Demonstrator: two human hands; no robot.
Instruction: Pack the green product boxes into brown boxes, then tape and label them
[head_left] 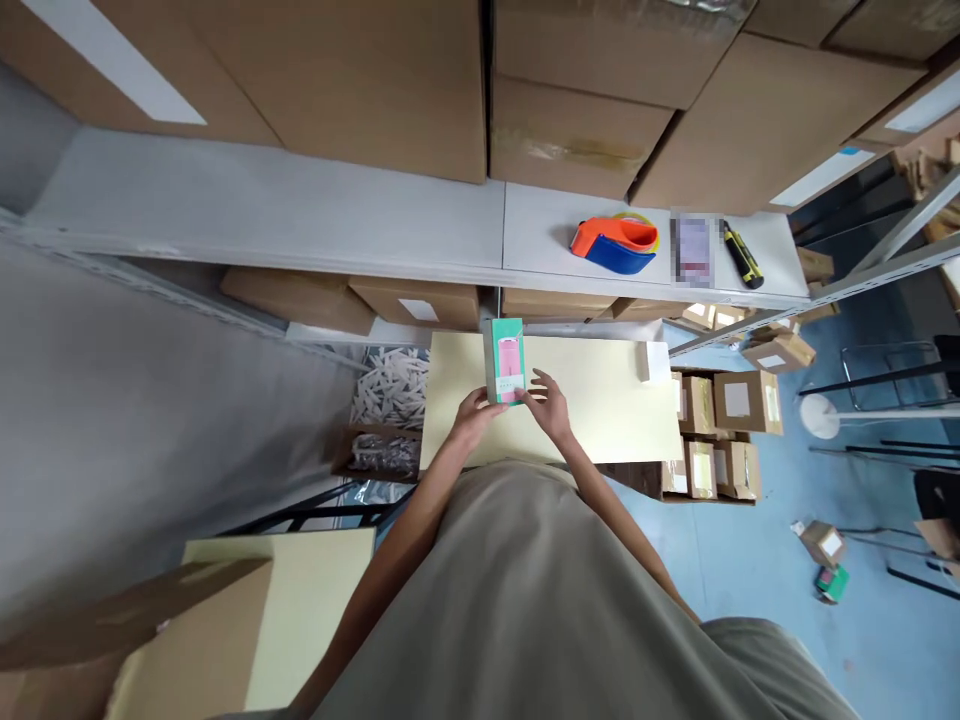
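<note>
A small green box with a pink picture on its front stands upright over the cream-coloured table. My left hand grips its lower left corner, the thumb along the bottom edge. At the lower right of the box is my right hand, its thumb at the front face and its other fingers spread apart in the air. A small white box sits at the right end of the table.
Above the table runs a grey shelf with large cartons, an orange-and-blue tape dispenser and a black-and-yellow cutter. A bin of white pieces stands left, cartons right. Behind me, left, is an open carton.
</note>
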